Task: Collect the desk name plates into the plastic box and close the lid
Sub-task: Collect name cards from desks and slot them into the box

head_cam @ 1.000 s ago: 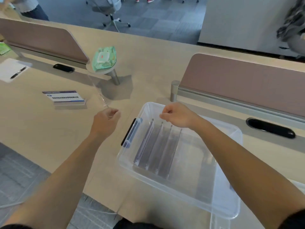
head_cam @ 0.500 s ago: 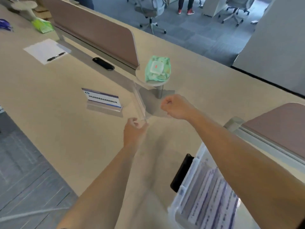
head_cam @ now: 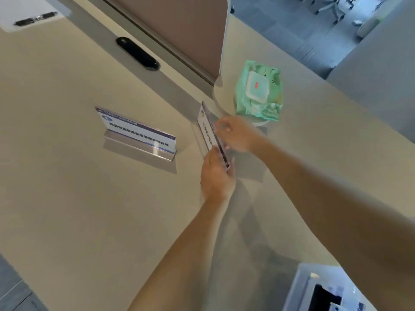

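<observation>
Only the head view here, so: both hands are on one clear name plate (head_cam: 210, 129) standing on the desk (head_cam: 67, 198), just in front of the round stand holding a green pack of wipes (head_cam: 258, 92). The left hand (head_cam: 216, 176) pinches its near end, and the right hand (head_cam: 235, 135) grips the top edge further along, fingers wrapped over it. A second name plate (head_cam: 137, 135) stands to the left, untouched, well apart from both hands.

These look like stiff acrylic, light but slick, and I'd guess they scratch or chip if knocked. Grabbing by the edges near both ends seems the right call, keeping fingers off the printed face.

The plastic box (head_cam: 323, 290) only peeks in at the near right corner; it's blurry, so I can't tell what's in it.
</observation>
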{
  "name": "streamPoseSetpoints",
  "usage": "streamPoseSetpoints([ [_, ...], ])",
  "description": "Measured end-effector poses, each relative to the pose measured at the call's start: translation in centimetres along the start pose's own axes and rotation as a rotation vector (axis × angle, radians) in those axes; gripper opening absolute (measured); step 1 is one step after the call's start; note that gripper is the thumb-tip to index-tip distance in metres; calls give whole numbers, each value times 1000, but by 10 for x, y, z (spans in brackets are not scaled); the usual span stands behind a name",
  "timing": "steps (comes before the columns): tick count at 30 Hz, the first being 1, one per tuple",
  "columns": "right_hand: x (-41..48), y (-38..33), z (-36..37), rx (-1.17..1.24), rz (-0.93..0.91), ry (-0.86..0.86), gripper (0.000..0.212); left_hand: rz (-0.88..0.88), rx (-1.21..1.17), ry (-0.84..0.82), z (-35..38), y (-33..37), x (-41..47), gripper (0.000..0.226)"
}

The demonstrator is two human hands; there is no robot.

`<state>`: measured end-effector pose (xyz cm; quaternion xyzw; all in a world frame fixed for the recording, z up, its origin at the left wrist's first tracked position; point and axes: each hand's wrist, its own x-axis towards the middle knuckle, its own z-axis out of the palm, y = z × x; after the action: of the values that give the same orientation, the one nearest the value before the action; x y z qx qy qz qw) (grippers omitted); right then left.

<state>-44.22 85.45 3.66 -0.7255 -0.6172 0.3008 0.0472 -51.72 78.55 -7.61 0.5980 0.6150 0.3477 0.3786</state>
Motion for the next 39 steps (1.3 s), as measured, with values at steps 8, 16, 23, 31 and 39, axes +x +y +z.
streamPoseSetpoints([
  [8, 16, 14, 31, 100, 13, 132, 42, 150, 106, -128, -56, -30, 21, 48],
  [16, 18, 38, 58, 314, -6, 107, 113, -86, -109, -319, -104, -47, 26, 37],
  [23, 12, 46, 75, 735, 107, 160, 117, -229, -333, -559, -126, -51, 9, 56],
  [31, 1, 50, 89, 790, 236, 121, 74, -22, -18, -403, -120, -57, -24, 57],
  [39, -34, 25, 119, 1075, 230, 151, 71, -91, -175, -296, -129, -63, -61, 81],
])
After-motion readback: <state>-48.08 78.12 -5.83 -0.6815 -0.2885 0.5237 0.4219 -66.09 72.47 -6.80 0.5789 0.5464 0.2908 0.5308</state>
